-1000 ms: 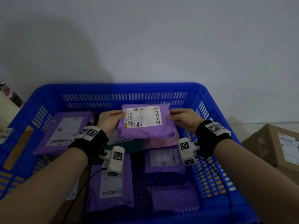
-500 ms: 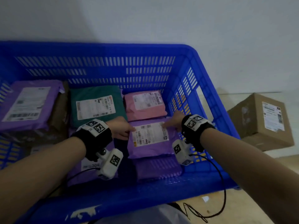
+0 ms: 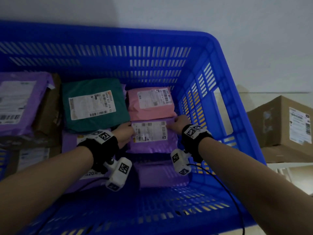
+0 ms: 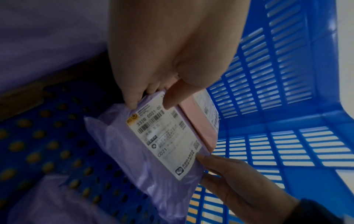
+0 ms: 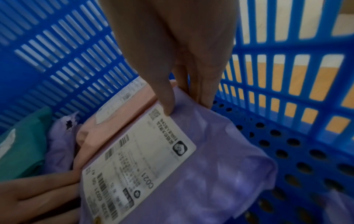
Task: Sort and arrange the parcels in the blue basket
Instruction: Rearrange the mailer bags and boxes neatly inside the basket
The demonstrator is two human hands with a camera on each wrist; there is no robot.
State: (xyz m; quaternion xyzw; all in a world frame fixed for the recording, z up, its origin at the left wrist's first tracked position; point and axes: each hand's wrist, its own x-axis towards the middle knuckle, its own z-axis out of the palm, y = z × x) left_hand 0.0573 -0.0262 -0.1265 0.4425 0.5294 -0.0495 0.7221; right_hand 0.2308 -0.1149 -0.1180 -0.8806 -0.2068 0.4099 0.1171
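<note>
Blue basket (image 3: 199,53) held several parcels: approx 5 purple poly mailers, 1 green (image 3: 94,106), 1 pink (image 3: 152,106), plus a brown box (image 3: 49,106) part-hidden at left; a few more shapes at far left too dark to count. 1 cardboard box (image 3: 281,126) sat outside the basket w/ a label on its side.

Purple parcel (image 3: 152,138) in hand was a soft, wrinkled plastic mailer w/ white shipping label face up, barcodes and "C021" readable in wrist views. It lay flat on the perforated floor near the right wall, far edge touching the pink parcel, another purple mailer (image 3: 160,173) just in front.

Left hand (image 3: 124,134) pinched its left edge, thumb on the label, fingers curled at the edge. Right hand (image 3: 179,123) pinched the far right corner, thumb on top by the label, fingers down the side
</note>
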